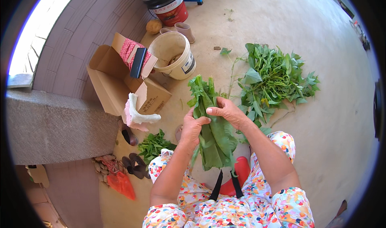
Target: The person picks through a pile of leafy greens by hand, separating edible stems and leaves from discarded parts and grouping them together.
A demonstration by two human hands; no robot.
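Note:
Between my knees I hold a bundle of long, broad green leaves (214,140) in both hands, above the floor. My left hand (193,127) grips the bundle from its left side, thumb lying across the front. On the opposite side my right hand (227,112) closes around the upper part, thumb pressed on a leaf. Cut, ragged ends point away from me, and the wide blades hang towards my lap. Beyond my right forearm lies a large heap of leafy green vines (274,77). A smaller pile of green leaves (155,145) rests beside my left knee.
An opened cardboard box (117,80) carries a smartphone (138,63) on its flap. Next to it stands a cream plastic bucket (175,54). Farther off are a red lidded bucket (172,11) and beige boots (184,32). Dark shoes (135,164) and a red plastic bag (121,184) lie left.

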